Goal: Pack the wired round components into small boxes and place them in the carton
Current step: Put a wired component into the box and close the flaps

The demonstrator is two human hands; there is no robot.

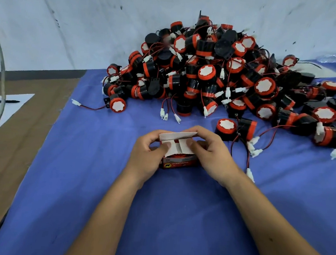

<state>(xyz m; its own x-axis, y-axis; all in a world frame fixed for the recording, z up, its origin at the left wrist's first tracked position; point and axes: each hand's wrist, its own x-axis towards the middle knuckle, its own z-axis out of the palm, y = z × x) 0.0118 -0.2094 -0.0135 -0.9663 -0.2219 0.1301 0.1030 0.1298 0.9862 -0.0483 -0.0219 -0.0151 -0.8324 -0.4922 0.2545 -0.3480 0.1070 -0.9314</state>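
Head view: left hand (148, 156) and right hand (209, 150), grips clamped on small box (177, 160) (contents mostly hidden under flaps).

One small box (177, 160) sits on the blue cloth (80, 160). Behind the box lies one heap of round components (217, 71), too many to count. One sheet of paper (10, 107) lies left of the box.

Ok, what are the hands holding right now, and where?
A small box: left hand and right hand grip its sides, thumbs on the open top flaps.
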